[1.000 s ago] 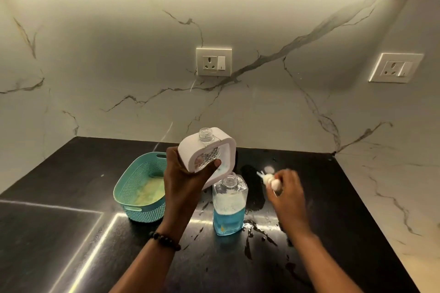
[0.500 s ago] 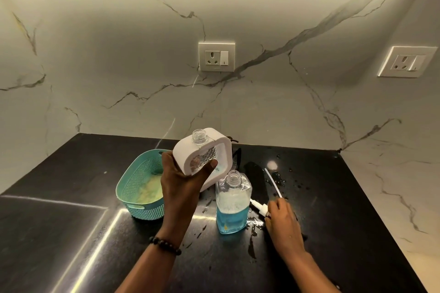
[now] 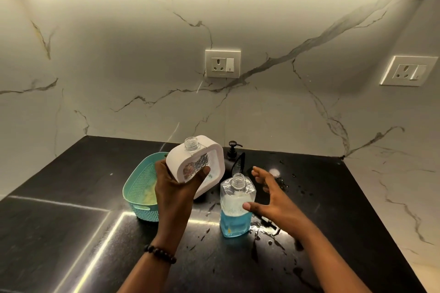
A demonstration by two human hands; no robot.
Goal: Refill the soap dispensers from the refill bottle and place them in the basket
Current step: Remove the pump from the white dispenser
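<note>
My left hand [image 3: 177,188] grips a white square soap dispenser [image 3: 190,162] with its neck open and tilted, held above the counter. To its right a clear refill bottle [image 3: 235,216] stands upright on the black counter, uncapped, about half full of blue liquid. My right hand [image 3: 271,200] is spread open right beside this bottle, thumb near its side, holding nothing. A teal basket [image 3: 140,185] sits to the left, behind my left hand. A dark pump dispenser [image 3: 234,156] stands behind the white one, partly hidden.
The black counter [image 3: 71,221] is wet with splashes around and to the right of the blue bottle. Marble walls close the back and right side, with two wall sockets [image 3: 222,63]. A bright light strip reflects on the counter at the left.
My right hand put down the white pump with its tube, which is now out of sight, and has moved up, open, beside the blue bottle. The left hand keeps holding the white dispenser.
</note>
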